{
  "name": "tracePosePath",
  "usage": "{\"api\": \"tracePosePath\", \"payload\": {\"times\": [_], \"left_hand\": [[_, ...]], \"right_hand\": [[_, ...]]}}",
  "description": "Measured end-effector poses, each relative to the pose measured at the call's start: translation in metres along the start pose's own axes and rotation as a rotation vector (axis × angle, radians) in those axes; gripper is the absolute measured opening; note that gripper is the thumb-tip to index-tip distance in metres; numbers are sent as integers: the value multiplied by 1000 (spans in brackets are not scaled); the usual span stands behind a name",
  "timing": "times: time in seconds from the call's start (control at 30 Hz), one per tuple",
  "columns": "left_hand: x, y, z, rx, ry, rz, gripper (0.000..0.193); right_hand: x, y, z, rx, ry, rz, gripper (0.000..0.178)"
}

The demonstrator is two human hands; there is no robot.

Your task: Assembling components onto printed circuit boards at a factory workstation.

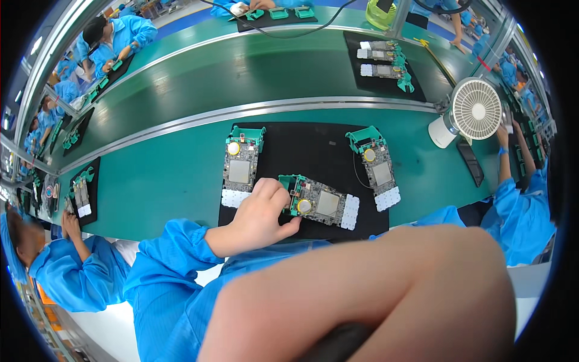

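My left hand (259, 212) is closed on the green plastic bracket end of a circuit board (327, 204), with thumb and fingers around that end. This board lies aslant on the black mat (307, 151), its white padded end to the right. Up close and blurred, my bare right hand (368, 283) fills the lower right; its fingertips are hidden, so I cannot see what it touches. Beyond my left hand lies another circuit board (239, 171) with a green bracket and a yellow-ringed round part. A similar board (381, 173) sits at the mat's right, a thin wire beside it.
Past a metal rail (271, 106) runs a dark green belt (241, 75) carrying a black mat of boards (381, 71). A white fan (476, 108) stands at right, near a dark flat phone-like object (470, 164). Co-workers in blue sit on both sides and across.
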State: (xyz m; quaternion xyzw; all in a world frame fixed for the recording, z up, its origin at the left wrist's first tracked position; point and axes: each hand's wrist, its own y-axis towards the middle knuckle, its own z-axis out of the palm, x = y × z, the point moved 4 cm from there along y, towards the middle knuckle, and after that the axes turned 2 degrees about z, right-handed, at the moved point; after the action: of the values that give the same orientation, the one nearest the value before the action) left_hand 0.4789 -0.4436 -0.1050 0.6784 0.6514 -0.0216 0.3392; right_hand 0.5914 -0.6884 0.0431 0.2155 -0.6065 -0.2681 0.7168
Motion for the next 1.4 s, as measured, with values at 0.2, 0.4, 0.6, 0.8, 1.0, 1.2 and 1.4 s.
{"api": "tracePosePath", "payload": {"times": [0.2, 0.4, 0.6, 0.8, 1.0, 1.2, 1.4], "left_hand": [[7, 5, -6, -74, -15, 60, 58], [21, 21, -5, 93, -135, 186, 81], [18, 36, 2, 238, -230, 256, 72], [27, 16, 3, 49, -194, 195, 68], [23, 11, 10, 18, -249, 246, 72], [26, 11, 7, -6, -220, 230, 74], [26, 14, 6, 24, -219, 236, 73]], "right_hand": [[27, -26, -12, -59, -72, 31, 6], [56, -76, -39, -102, -79, 70, 4], [33, -42, -8, -190, -152, 60, 8], [-70, 77, 9, -199, -599, 209, 18], [-152, -5, -9, -25, -1361, 323, 39], [-181, -29, -18, -178, -1333, 280, 29], [-177, -18, -21, -225, -1158, 350, 20]]}}
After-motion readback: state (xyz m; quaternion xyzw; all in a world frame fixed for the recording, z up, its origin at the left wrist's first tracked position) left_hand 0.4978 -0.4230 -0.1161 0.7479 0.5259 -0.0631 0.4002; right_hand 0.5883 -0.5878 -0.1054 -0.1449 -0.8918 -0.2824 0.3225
